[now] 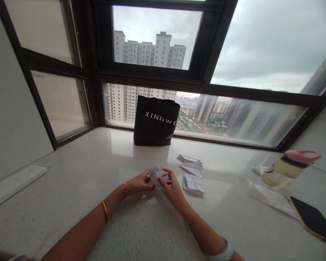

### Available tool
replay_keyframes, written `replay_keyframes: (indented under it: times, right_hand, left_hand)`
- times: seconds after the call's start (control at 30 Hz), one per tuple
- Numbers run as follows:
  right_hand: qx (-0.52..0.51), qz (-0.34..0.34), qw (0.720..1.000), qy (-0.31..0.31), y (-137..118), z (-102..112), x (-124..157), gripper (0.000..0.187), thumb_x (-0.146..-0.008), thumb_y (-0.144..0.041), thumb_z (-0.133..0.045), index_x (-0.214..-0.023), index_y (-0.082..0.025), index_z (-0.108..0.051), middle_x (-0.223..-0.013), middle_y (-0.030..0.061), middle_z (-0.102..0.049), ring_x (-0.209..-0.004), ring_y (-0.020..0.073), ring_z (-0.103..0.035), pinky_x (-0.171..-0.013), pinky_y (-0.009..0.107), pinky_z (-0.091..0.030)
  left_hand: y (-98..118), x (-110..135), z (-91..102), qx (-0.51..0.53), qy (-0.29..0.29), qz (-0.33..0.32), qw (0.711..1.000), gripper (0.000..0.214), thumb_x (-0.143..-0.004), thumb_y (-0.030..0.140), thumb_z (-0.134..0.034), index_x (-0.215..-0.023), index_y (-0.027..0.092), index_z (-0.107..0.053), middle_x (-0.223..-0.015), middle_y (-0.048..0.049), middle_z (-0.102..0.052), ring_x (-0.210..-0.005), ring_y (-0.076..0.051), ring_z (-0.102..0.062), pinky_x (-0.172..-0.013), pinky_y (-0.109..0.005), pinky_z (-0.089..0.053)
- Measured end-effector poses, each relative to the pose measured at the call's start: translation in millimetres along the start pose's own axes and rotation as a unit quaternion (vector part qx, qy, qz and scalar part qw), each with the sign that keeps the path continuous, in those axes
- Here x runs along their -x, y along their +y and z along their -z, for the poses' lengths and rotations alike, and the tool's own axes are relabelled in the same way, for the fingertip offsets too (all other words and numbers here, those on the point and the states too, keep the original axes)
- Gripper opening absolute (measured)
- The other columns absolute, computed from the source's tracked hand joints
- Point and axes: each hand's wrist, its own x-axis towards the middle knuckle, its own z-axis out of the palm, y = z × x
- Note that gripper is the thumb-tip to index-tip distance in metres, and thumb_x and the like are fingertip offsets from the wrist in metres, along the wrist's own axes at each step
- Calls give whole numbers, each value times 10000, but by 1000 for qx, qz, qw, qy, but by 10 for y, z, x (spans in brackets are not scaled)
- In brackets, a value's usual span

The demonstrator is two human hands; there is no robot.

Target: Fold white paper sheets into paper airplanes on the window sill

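Observation:
A small folded piece of white paper (155,176) is held just above the speckled stone counter (97,181), pinched from both sides. My left hand (139,183) grips its left edge with closed fingers. The fingers of my right hand (170,185) pinch its right side. Just right of my hands lie a few more folded white papers (193,182), with two others (190,164) a little further back.
A black paper bag (154,121) stands against the window at the back. At right are a bottle with a pink lid (285,168), crumpled white paper (268,197) and a dark phone (313,219). A white remote-like bar (13,185) lies at left.

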Motion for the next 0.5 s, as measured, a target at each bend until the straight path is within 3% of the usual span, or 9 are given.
replay_keyframes:
  times: [0.33, 0.5]
  right_hand:
    - [-46, -32, 998, -17, 18, 8, -3, 393, -741, -409, -546, -1060, -191, -476, -757, 4, -561, -618, 154, -580, -566, 294, -499]
    - [-73, -28, 997, -7, 25, 16, -2, 395, -734, -395, -562, -1066, -198, -474, -751, -1, -534, -630, 157, -576, -538, 288, -503]
  left_hand:
    - [-20, 12, -54, 59, 13, 24, 998, 714, -569, 234, -772, -1170, 212, -387, -994, -51, -593, -869, -147, -568, -764, -240, -394]
    - [-65, -3, -53, 88, 10, 40, 995, 723, -561, 239, -777, -1172, 214, -391, -1011, -70, -603, -924, -188, -581, -806, -271, -403]
